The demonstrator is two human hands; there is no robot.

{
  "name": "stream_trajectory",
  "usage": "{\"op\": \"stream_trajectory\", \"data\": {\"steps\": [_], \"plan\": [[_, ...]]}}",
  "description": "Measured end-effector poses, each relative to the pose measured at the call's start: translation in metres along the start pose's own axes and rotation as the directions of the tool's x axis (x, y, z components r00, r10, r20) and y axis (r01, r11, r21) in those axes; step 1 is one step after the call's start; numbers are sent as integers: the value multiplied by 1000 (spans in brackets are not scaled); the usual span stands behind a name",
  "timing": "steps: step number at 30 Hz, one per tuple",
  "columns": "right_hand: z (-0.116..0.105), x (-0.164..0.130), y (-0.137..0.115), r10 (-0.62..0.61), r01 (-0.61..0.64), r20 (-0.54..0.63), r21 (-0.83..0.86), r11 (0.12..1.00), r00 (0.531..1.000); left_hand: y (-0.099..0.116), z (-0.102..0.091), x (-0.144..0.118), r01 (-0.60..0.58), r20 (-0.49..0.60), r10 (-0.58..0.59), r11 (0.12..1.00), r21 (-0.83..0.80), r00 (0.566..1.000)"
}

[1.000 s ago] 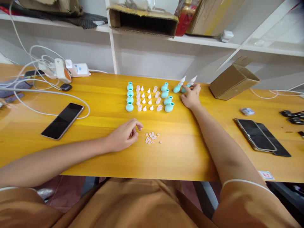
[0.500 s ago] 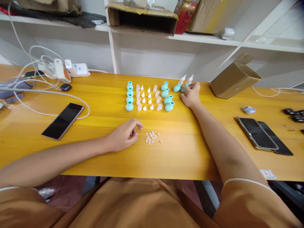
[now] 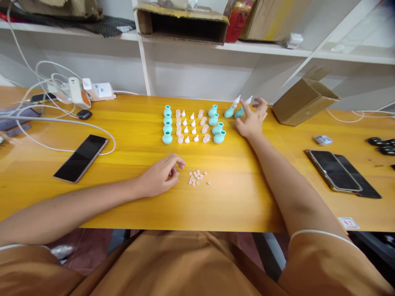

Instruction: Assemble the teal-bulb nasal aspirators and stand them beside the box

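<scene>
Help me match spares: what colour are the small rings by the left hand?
Pale pink; the small rings show best in the head view.

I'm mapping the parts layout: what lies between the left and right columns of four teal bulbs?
In the head view, from left to right: a column of pale pink cups, two columns of white pointed tips, then another column of cups.

One teal bulb (image 3: 238, 113) partly behind right hand (image 3: 253, 119), shelf carton (image 3: 261, 20) partly above frame
</scene>
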State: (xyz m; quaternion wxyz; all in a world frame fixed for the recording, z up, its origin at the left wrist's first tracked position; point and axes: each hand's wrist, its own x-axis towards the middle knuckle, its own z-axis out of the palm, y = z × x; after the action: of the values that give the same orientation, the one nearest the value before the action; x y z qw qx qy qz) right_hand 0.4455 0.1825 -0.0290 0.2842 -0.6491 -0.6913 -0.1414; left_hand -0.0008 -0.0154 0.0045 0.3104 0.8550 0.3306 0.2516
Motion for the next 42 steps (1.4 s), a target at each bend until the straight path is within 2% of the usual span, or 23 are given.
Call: {"op": "stream_trajectory", "data": {"steps": [4, 9, 11, 13, 18, 22, 25, 27, 30, 32, 34, 39, 42], "plan": [[-3, 1, -6, 9, -8, -43, 15, 1000, 999, 0, 0, 0, 1, -3, -1, 1000, 1, 1000], [-9, 0, -19, 67, -19, -254, 186, 982, 965, -1, 1, -1, -5, -4, 5, 1000, 5, 1000], [-13, 1, -24, 74, -4, -294, 234, 972, 953, -1, 1, -1, -13, -6, 13, 1000, 9, 1000], [-19, 5, -30, 35, 42, -302, 244, 969, 953, -1, 1, -1, -18, -3, 18, 1000, 10, 1000], [-38, 22, -60, -184, 247, -286, 200, 948, 940, -1, 1, 0, -18, -1, 18, 1000, 7, 1000], [-61, 30, -100, -188, 242, -172, 392, 887, 967, 0, 0, 0, -12, 4, 12, 1000, 3, 1000], [-81, 28, -128, -296, 243, 31, 496, 834, 955, 0, 0, 1, -12, 8, 12, 1000, 9, 1000], [-93, 24, -143, -420, 298, 155, 494, 817, 894, 0, 1, 1, -14, 10, 14, 1000, 12, 1000], [-105, 17, -158, -585, 426, 305, 452, 783, 752, 0, 1, 0, -22, 13, 21, 1000, 17, 1000], [-107, 15, -163, -634, 486, 379, 419, 767, 674, 0, 1, 0, -28, 14, 28, 999, 21, 1000], [-104, 13, -164, -641, 500, 414, 405, 765, 646, 0, 1, 0, -34, 15, 33, 999, 25, 999], [-85, 9, -167, -651, 500, 430, 420, 757, 626, 0, 1, 0, -36, 15, 35, 999, 31, 999], [-76, 3, -174, -642, 530, 463, 362, 766, 611, -1, 1, 0, -38, 20, 37, 998, 40, 999]]}}
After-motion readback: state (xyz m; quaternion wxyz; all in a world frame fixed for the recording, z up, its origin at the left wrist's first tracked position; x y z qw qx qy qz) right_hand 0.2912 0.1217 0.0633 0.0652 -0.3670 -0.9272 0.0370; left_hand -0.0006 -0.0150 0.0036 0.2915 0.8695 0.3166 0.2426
